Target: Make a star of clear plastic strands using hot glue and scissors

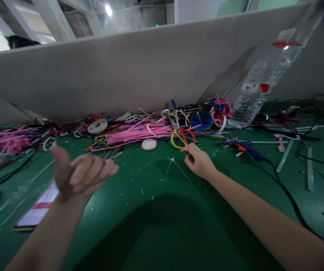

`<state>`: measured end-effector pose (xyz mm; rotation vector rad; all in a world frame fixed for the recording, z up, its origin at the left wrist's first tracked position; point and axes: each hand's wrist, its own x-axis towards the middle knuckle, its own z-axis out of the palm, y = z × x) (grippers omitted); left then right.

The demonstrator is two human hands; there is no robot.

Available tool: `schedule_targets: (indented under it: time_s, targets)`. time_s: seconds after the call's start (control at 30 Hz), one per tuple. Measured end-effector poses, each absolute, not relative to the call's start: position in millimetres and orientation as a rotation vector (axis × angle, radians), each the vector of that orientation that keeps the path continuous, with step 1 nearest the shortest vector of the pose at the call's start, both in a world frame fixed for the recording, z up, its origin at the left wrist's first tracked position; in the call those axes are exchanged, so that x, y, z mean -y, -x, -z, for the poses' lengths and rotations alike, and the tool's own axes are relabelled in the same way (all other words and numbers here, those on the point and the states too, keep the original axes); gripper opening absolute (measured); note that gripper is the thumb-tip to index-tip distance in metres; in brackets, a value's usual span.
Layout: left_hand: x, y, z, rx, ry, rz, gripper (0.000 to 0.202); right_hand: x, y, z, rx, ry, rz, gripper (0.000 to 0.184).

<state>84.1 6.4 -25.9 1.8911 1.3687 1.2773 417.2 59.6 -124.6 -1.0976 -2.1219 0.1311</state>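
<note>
My left hand [84, 172] is raised above the table at left, its thumb pointing up and its fingers stretched to the right, with nothing in it. Past the middle, the bent fingers of my right hand [199, 159] are at the lower edge of the handles of a pair of scissors [176, 140], one loop yellow and one red. The fingertips overlap the loops, and the palm side is hidden. The scissor blades point away into the pile. A small white round piece with a reddish rim [149, 144] lies left of the scissors. Thin clear strands spread from a whitish speck [172, 159].
Pink pipe cleaners [139, 133] and other craft scraps lie along the grey partition [122, 75]. At right are a blue glue gun [246, 148] with its black cord, glue sticks [309, 169] and a plastic bottle [259, 86]. A lit phone [39, 207] is under my left forearm.
</note>
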Motion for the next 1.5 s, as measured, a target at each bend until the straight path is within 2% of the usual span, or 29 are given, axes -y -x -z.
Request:
schedule_targets:
  time_s: [0.1,0.2,0.33,0.5,0.7,0.83,0.97,1.13,1.3,1.5]
  targets:
    - [-18.3,-118.7,45.5,-1.123,-1.596,-1.257,0.069,-58.1,-418.2,122.9,2.154,1.084,-0.104,0.028]
    - [-26.6,-142.6,76.3,-1.453,-1.676,-1.458,0.042,-56.3,-419.3,122.1,2.183,1.085,-0.054,0.029]
    - [-23.8,-156.3,114.1,-1.596,-2.075,-1.212,0.039,-53.6,-418.6,123.1,2.186,1.112,0.034,0.029]
    - [-16.4,-158.1,127.9,-1.504,-2.723,-1.012,0.038,-49.1,-417.5,123.5,2.146,1.159,0.151,0.027]
    - [-15.6,-152.0,125.3,-1.552,-2.771,-0.998,0.036,-46.0,-445.9,108.6,2.047,1.279,0.471,0.02]
    - [-16.1,-151.3,123.9,-1.583,-2.809,-1.042,0.037,-45.6,-486.0,101.9,1.844,1.664,0.639,0.014]
    - [-16.8,-151.5,124.9,-1.61,-2.792,-1.076,0.038,-44.1,-528.9,107.7,1.62,2.11,0.589,0.029]
    - [-17.1,-150.6,125.7,-1.631,-2.755,-1.086,0.038,-43.9,-569.5,114.9,1.465,2.405,0.491,0.046]
    - [-18.4,-148.8,123.7,-1.678,-2.707,-1.076,0.038,-49.8,-585.1,118.8,1.539,2.555,0.238,0.05]
    - [-20.3,-138.2,117.1,-1.778,-2.694,-1.101,0.037,-55.3,-581.4,126.2,1.528,2.541,0.136,0.043]
